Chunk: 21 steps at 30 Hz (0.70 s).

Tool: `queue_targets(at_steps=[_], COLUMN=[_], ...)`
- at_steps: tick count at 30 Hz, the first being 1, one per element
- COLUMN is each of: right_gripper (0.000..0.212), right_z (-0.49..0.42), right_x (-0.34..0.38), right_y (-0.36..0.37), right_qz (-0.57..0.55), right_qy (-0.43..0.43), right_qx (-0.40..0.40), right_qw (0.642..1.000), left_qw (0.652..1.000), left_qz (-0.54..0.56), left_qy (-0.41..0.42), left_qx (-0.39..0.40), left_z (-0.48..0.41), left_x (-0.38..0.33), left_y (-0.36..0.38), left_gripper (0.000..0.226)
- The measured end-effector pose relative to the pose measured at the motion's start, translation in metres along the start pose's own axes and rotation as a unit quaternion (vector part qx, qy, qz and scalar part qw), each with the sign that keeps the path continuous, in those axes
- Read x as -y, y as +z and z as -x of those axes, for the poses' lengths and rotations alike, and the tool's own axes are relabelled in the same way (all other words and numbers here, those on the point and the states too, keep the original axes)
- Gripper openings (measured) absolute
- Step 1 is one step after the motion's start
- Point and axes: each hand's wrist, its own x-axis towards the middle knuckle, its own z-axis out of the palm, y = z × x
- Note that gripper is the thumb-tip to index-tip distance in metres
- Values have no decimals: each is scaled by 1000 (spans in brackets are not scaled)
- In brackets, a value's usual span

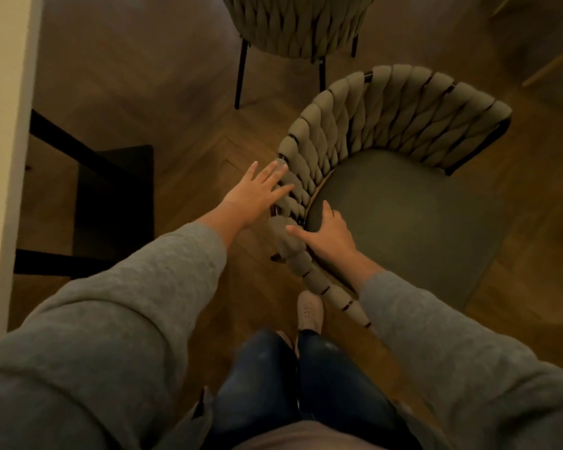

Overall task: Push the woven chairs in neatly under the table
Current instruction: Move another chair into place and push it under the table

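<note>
A woven chair (400, 216) with a curved beige braided back and a grey-green seat stands on the wood floor right of centre, turned sideways to me. My left hand (257, 190) lies flat with spread fingers against the outside of its woven back. My right hand (325, 235) rests on the back's rim and inner edge by the seat, thumb on the outside. A second woven chair (293, 27) stands at the top, seen from behind. The pale table (4, 125) shows as a strip along the left edge, with its dark frame (111, 196) below.
My foot in a light shoe (310, 311) stands close to the near chair's back. Light wooden legs of other furniture (553, 63) show at the top right. Bare herringbone floor (182, 92) lies between the table, the near chair and the far chair.
</note>
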Motion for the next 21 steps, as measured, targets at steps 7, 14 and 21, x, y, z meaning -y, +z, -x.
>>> queue_targets(at_steps=[7,14,21], right_gripper=[115,120,107], right_z=[-52,-116,-122], right_x=[34,76,117], right_y=[-15,-26,3], right_qz=[-77,-210,-356], right_qy=[38,109,242], right_qx=[-9,-54,-160], right_qw=[996,970,889], left_qw=[997,981,914], left_qz=[-39,-96,-193], left_qy=[53,164,348], left_qx=[-27,-48,-81], left_z=[-62,-140,-202], left_x=[60,140,178], left_y=[-19,-39,-49], left_gripper=[87,93,91])
